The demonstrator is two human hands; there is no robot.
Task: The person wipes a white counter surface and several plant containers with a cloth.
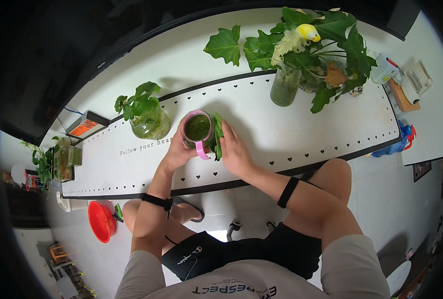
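My left hand (180, 148) is wrapped around the near left side of a clear jar with a pink rim and pink handle (202, 150). Dark green, murky liquid (197, 127) shows through the jar's round mouth. Against the right side of the jar, my right hand (235, 149) lies with its fingers extended, pressing a crumpled green cloth (218, 136) to the wall. Part of that cloth is hidden between palm and jar. To the left stands a round glass jar (151, 125) with a leafy plant in water.
A tall glass vase (284, 88) and large-leaved plants (337, 26) with a yellow toy bird (308, 33) stand at the back right. An orange-faced box (85, 126) is at left. The white tabletop (318, 123) has a black edge; a red basin (101, 222) sits below.
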